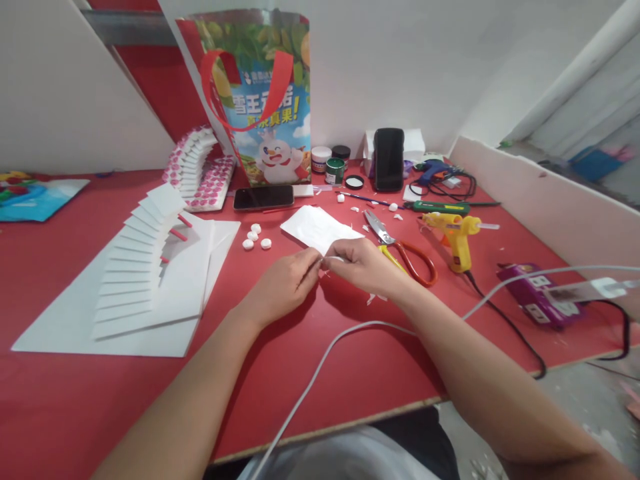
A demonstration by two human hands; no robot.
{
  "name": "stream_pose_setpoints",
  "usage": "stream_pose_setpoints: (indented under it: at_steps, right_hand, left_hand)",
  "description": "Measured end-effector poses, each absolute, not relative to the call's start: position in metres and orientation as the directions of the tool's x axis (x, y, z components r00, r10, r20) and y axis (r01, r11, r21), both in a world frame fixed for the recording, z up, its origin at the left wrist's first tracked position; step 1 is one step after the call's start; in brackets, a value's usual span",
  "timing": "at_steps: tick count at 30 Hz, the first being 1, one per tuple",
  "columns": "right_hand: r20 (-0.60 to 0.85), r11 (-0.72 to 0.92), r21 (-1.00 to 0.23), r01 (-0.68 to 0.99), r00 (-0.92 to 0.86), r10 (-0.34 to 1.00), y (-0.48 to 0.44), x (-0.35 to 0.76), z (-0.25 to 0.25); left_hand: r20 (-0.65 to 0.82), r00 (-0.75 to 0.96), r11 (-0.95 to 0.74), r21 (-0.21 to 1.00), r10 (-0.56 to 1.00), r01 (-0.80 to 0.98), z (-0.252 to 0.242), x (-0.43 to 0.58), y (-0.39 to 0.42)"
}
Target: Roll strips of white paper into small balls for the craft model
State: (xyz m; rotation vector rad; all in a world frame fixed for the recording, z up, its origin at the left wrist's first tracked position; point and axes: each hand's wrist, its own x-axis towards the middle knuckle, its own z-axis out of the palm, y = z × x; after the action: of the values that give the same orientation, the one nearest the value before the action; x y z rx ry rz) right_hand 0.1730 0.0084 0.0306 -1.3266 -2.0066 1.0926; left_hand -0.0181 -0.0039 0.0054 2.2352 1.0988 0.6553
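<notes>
White round cable (320, 360) crosses red flat surface (75, 400); beyond, left hand (287, 281) and right hand (364, 264) both pinch one small white scrap (329, 259).

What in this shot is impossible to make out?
White scrap, head view: pinched by left hand and right hand; fingers hide its shape.
Paint jars, head view: labels too small.
Purple box, head view: blurred white plug covers its print.
Blue sheet, head view: cut by left edge.
</notes>
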Motion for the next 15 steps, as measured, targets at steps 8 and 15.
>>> stream_pose_setpoints:
  at_steps: [8,15]
  right_hand:
    - [-0.068,0.066,-0.922,0.381,-0.328,0.942,0.008,0.168,0.028]
    - [0.275,0.541,-0.618,0.57,-0.488,0.828,0.002,0.179,0.033]
  left_hand:
    - [0.289,0.517,-0.577,0.58,0.806,0.575,0.005,-0.015,-0.006]
    - [-0.362,0.548,0.451,0.892,0.754,-0.031,0.017,-0.013,0.001]
